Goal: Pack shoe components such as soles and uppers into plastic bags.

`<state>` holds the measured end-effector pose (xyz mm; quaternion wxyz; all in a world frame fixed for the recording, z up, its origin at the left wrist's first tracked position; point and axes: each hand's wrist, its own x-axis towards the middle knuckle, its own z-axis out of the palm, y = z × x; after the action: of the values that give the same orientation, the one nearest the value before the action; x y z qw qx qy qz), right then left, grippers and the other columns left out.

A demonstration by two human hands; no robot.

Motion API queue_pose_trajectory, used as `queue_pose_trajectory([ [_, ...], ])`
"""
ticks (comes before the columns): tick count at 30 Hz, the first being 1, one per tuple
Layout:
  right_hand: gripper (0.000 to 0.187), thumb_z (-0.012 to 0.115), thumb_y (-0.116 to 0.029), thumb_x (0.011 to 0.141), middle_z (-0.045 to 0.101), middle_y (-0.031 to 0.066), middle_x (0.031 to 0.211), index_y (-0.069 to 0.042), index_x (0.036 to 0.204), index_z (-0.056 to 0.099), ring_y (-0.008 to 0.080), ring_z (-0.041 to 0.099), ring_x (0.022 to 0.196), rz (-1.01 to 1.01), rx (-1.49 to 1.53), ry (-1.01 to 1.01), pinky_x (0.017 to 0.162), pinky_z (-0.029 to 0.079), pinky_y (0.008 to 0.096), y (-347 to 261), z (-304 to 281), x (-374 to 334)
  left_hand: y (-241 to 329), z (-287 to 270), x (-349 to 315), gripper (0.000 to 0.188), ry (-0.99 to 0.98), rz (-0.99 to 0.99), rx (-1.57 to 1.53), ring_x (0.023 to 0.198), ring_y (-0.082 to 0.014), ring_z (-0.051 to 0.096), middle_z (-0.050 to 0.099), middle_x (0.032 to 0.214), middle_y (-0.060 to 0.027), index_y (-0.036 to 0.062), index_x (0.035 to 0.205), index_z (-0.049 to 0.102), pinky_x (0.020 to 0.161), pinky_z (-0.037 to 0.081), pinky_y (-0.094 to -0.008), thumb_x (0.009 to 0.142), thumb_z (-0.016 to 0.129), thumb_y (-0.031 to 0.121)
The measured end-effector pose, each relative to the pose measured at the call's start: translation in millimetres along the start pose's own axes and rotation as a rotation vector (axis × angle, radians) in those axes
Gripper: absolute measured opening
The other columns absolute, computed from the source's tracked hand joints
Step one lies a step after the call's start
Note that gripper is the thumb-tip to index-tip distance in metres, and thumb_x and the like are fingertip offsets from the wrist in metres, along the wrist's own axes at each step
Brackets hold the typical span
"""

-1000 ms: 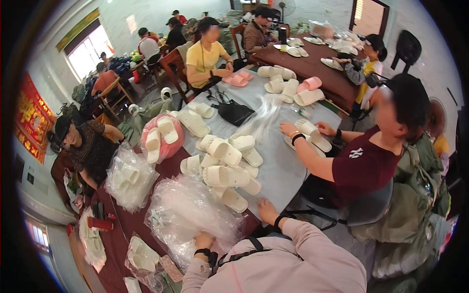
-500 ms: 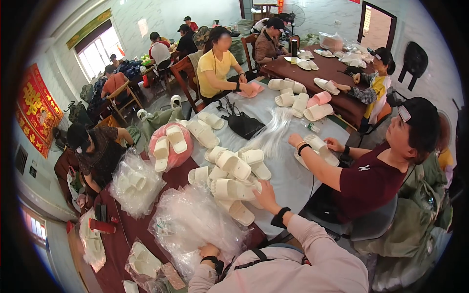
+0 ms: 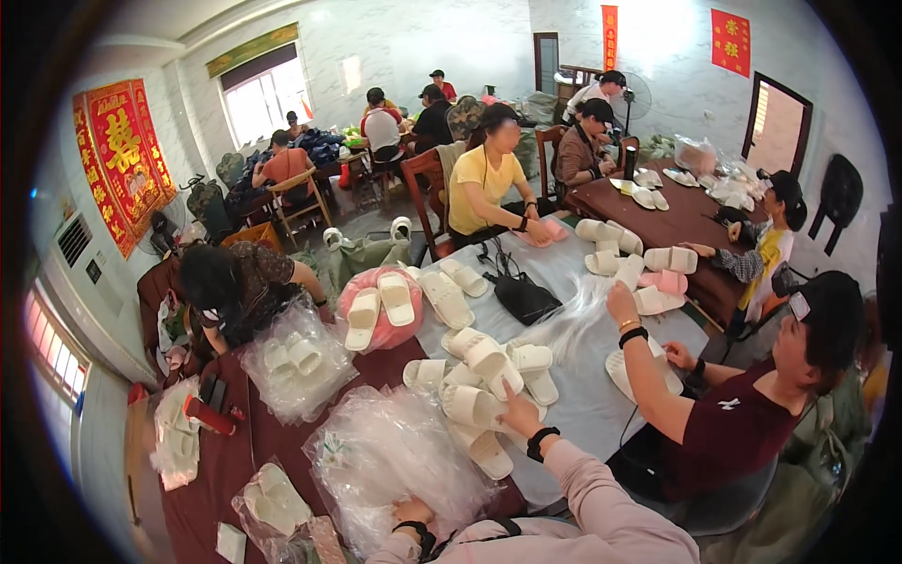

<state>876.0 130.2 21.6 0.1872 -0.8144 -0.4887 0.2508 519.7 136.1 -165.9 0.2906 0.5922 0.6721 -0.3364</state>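
My right hand (image 3: 520, 414) is at a heap of white slippers on the table's grey-white cover. Its fingers are closed on the front end of a white slipper (image 3: 484, 357) at the top, close beside another slipper (image 3: 470, 406). Part of the grip is hidden. At the near edge, my left hand (image 3: 413, 512) is closed on the edge of a clear plastic bag (image 3: 381, 442), one of a crumpled pile; its fingertips are lost in the film. Both wrists wear black bands.
Bagged slippers (image 3: 293, 355), a pink bundle (image 3: 381, 305) topped by slippers and a red box (image 3: 209, 415) stand left on the brown tablecloth. A black bag (image 3: 526, 299) lies beyond the heap. A co-worker (image 3: 742, 414) handles slippers close on my right; others sit further off.
My view has swung, so the scene sits lower and further right. My right hand has shifted slightly left against the slipper heap. The right-hand co-worker's nearer arm has risen.
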Motion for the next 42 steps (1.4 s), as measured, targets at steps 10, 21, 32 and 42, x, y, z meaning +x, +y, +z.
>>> queue_pose_trajectory([
  [10,0.039,0.063,-0.015,0.076,0.063,0.0185,0.083,-0.009,0.111,0.049,0.0328,0.062,0.072,-0.203,0.238,0.379,0.062,0.049,0.0389,-13,6,-8,32,-64,-113,0.074,0.037,0.174,0.111,0.121,-0.0443,0.035,0.031,0.133,-0.0300,0.0074,0.139,0.019,0.098,0.023,-0.0582,0.078,0.052,0.032],
  [21,0.027,0.064,-0.007,0.079,0.065,0.0098,0.085,0.002,0.101,0.053,0.0129,0.062,0.080,-0.140,0.908,0.558,0.069,0.049,0.0240,-34,-39,-64,-3,-44,-95,0.078,0.152,0.336,0.229,0.117,-0.0469,0.038,0.041,0.125,-0.0297,0.0031,0.136,0.023,0.091,0.033,-0.0568,0.077,0.054,0.044],
  [32,0.033,0.067,-0.009,0.078,0.063,0.0056,0.087,-0.001,0.107,0.054,0.0081,0.058,0.070,-0.258,0.949,0.314,0.060,0.048,0.0222,-105,-7,-119,55,-81,-187,0.033,-0.142,1.192,-1.112,0.104,-0.0254,0.053,0.055,0.110,-0.0181,0.0015,0.117,0.048,0.088,0.042,-0.0341,0.089,0.050,0.018],
  [42,0.041,0.064,-0.014,0.074,0.061,0.0198,0.079,-0.012,0.114,0.053,0.0348,0.059,0.067,-0.719,0.279,0.122,0.059,0.049,0.0384,-84,36,-140,-15,-111,-202,0.039,-0.182,0.803,-1.740,0.101,-0.0197,0.055,0.054,0.113,-0.0090,0.0030,0.120,0.044,0.081,0.048,-0.0302,0.084,0.058,0.011],
])
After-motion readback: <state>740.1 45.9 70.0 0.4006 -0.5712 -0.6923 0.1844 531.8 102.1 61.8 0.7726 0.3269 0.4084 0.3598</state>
